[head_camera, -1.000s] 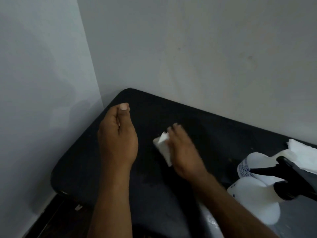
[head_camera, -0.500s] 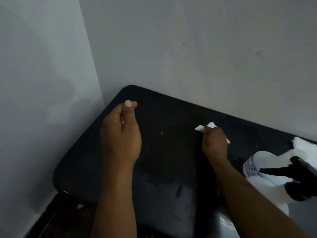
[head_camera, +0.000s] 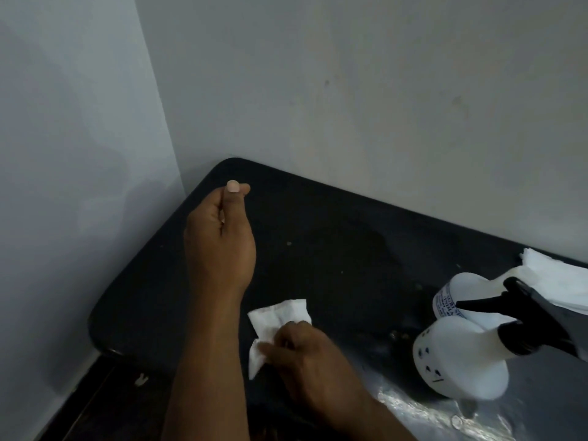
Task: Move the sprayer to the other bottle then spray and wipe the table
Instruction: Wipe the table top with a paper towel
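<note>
My right hand (head_camera: 307, 358) presses a folded white tissue (head_camera: 280, 316) flat on the black table (head_camera: 334, 249), near its front left part. My left hand (head_camera: 219, 246) hovers over the table's left side, fingers curled into a loose fist with nothing in it. At the right a white bottle (head_camera: 458, 358) carries the black sprayer (head_camera: 534, 316). A second white bottle (head_camera: 458, 291) with a blue-printed label stands just behind it, without a sprayer.
White tissues (head_camera: 560, 275) lie at the table's far right against the wall. The table sits in a corner, with walls on its left and far sides. A wet, shiny patch (head_camera: 423, 405) covers the surface near the front. Dark floor (head_camera: 105, 402) shows below the left edge.
My right hand has dragged the tissue from the far middle of the table back toward me and to the left. My left hand has stayed in place.
</note>
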Tool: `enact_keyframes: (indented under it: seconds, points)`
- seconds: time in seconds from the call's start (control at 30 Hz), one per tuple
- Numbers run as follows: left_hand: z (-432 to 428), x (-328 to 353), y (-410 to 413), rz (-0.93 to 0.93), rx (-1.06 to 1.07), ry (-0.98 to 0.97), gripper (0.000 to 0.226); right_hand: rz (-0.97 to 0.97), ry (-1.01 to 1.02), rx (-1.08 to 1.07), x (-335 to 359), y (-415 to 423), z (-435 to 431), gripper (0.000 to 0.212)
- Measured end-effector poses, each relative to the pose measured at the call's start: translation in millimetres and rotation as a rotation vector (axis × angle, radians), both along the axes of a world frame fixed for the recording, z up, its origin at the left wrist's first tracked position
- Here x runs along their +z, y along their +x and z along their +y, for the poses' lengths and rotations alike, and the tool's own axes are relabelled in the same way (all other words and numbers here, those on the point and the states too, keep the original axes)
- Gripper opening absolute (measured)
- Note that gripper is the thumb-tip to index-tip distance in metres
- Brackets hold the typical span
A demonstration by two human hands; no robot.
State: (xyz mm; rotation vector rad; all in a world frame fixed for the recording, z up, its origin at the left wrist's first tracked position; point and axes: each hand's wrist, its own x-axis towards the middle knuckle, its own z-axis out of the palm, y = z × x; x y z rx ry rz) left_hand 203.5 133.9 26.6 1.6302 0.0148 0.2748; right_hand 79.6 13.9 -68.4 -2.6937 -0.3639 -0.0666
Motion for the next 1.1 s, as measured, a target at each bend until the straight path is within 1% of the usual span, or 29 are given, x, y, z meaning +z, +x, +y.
enact_keyframes:
  seconds: [0.03, 0.07, 0.17, 0.23, 0.27, 0.33, 0.43, 0.5, 0.57, 0.7, 0.73, 0.77, 0.8, 0.83, 0.9, 0.93, 0.97, 1.0, 1.03, 1.07, 1.1]
  points:
    - [-1.2, 0.4, -0.8, -0.002, -0.004, -0.001, 0.027, -0.004, 0.003, -0.057, 2.4, 3.9, -8.0, 0.025]
    - [-2.2, 0.5, -1.6, -0.002, -0.008, -0.002, 0.027, -0.034, -0.018, -0.173, 2.8, 9.9, -20.1, 0.026]
    - [-4.6, 0.6, -3.2, -0.003, -0.014, -0.005, 0.027, -0.147, -0.217, -0.615, 6.8, 32.2, -66.5, 0.021]
    - [-5.6, 0.6, -2.5, -0.003, -0.016, -0.006, 0.027, -0.210, -0.217, -0.873, 9.4, 43.0, -97.7, 0.024]
    - [-6.1, 0.6, -1.9, -0.004, -0.016, -0.004, 0.027, -0.198, -0.191, -0.953, 8.1, 48.7, -108.6, 0.025]
    - [-6.0, -0.1, -0.7, -0.001, -0.018, 0.004, 0.028, -0.130, -0.177, -1.024, 0.8, 60.5, -120.9, 0.028]
    - [-2.8, -1.5, 0.7, 0.013, -0.004, 0.009, 0.029, -0.021, -0.160, -1.011, -11.8, 68.5, -125.6, 0.034]
    - [-0.6, -1.3, 2.4, 0.017, 0.017, -0.002, 0.030, -0.021, -0.111, -0.969, -14.8, 66.1, -121.1, 0.034]
    - [-0.9, -0.2, 2.9, 0.012, 0.023, -0.006, 0.029, -0.023, -0.092, -0.822, -12.0, 55.9, -103.6, 0.030]
    - [-6.7, 1.9, -0.4, 0.001, -0.007, -0.009, 0.030, 0.032, 0.078, -0.518, 1.0, 13.5, -45.5, 0.021]
    - [-7.2, 2.2, -1.1, 0.001, -0.011, -0.009, 0.030, 0.061, 0.083, -0.421, 1.5, 1.3, -27.7, 0.021]
    - [-7.3, 2.5, -1.7, 0.000, -0.014, -0.008, 0.030, 0.128, 0.112, -0.354, 2.8, -7.8, -11.4, 0.021]
    - [-7.1, 2.7, -2.0, 0.000, -0.015, -0.004, 0.030, 0.256, 0.173, -0.325, 3.4, -17.0, 2.0, 0.018]
    - [-6.5, 3.0, -2.5, -0.002, -0.015, 0.000, 0.030, 0.342, 0.248, -0.291, 0.5, -24.8, 10.5, 0.017]
    - [-5.5, 3.9, -3.0, -0.002, -0.012, 0.002, 0.030, 0.416, 0.246, -0.257, -7.4, -35.4, 12.1, 0.028]
    - [-4.5, 4.1, -3.1, -0.001, -0.010, 0.001, 0.030, 0.400, 0.232, -0.285, -4.0, -40.3, 6.6, 0.023]
    - [-3.9, 4.4, -3.4, -0.002, -0.010, 0.000, 0.030, 0.328, 0.266, -0.402, -1.2, -43.4, -4.6, 0.017]
    - [-3.7, 4.8, -3.7, -0.002, -0.012, 0.000, 0.030, 0.213, 0.174, -0.483, 3.3, -46.5, -18.4, 0.012]
    - [-3.8, 5.1, -4.3, -0.005, -0.013, -0.001, 0.030, 0.127, 0.063, -0.515, 3.8, -48.3, -32.7, 0.019]
    - [-3.8, 5.4, -4.7, -0.009, -0.014, -0.003, 0.030, 0.099, -0.070, -0.558, 4.6, -51.6, -45.7, 0.033]
    - [-4.8, 5.8, -5.3, -0.012, -0.016, -0.006, 0.030, 0.131, -0.139, -0.641, 6.9, -50.5, -55.0, 0.041]
